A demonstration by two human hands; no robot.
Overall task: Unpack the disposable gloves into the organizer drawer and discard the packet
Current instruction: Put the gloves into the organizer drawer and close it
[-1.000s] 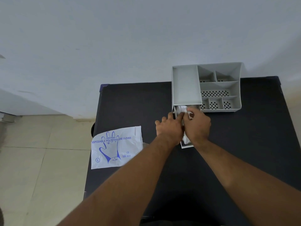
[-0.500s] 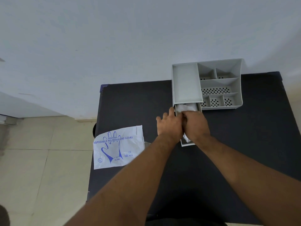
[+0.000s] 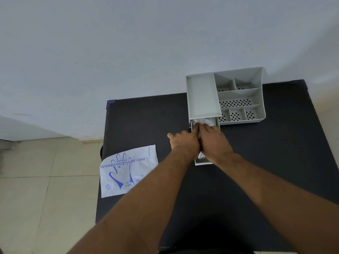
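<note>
A grey organizer (image 3: 201, 96) stands at the back of the black table (image 3: 266, 162). Its drawer (image 3: 203, 163) is pulled out toward me. A wad of clear disposable gloves (image 3: 207, 121) lies inside it, mostly covered by my hands. My left hand (image 3: 183, 142) rests on the drawer's left side, thumb spread, index finger touching the gloves. My right hand (image 3: 212, 140) lies flat on the gloves, pressing them down. The white packet (image 3: 128, 171) with blue glove print lies flat at the table's left edge, hanging over it.
The organizer's right half holds several open compartments (image 3: 236, 102) with perforated floors. A white wall rises directly behind the table. Tiled floor (image 3: 45, 189) lies to the left, below the table edge.
My right hand's fingers have flattened out over the gloves and slid toward the organizer. My left hand has stayed beside it. The packet has not moved.
</note>
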